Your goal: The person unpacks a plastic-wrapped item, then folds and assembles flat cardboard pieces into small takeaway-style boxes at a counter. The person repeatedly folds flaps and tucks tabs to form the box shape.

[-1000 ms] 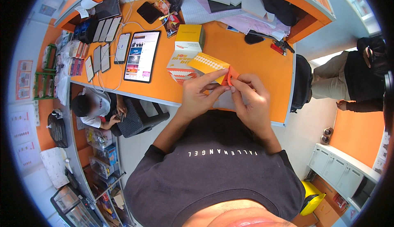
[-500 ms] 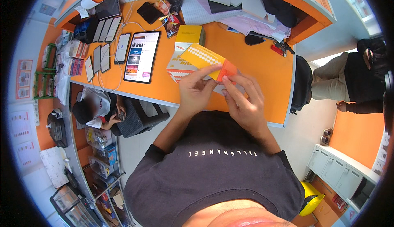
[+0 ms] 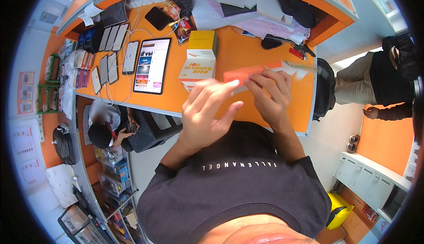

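Note:
My right hand [image 3: 270, 91] pinches a folded orange-and-white cardboard carton [image 3: 254, 71] over the table. The carton's right end, with some green on it, is smeared by motion. Just left of it is my left hand [image 3: 207, 111], fingers spread and thumb apart; its index fingertip comes up to the carton's near edge, and I cannot tell whether they touch. Behind my left hand, a yellow-and-white box [image 3: 202, 52] stands on the orange table [image 3: 236, 45]. Part of its lower side is hidden by my fingers.
Left on the table are a lit tablet [image 3: 152, 65], several phones [image 3: 129, 57] and white cables. Papers [image 3: 251, 7] and a black mouse [image 3: 271, 43] lie at the back. One person [image 3: 108, 120] sits at left; another [image 3: 375, 76] stands at right near a black backpack [image 3: 324, 87].
The carton has turned over and swung right, its orange side now showing instead of yellow. My left hand has let go of it and moved down and left, fingers spreading.

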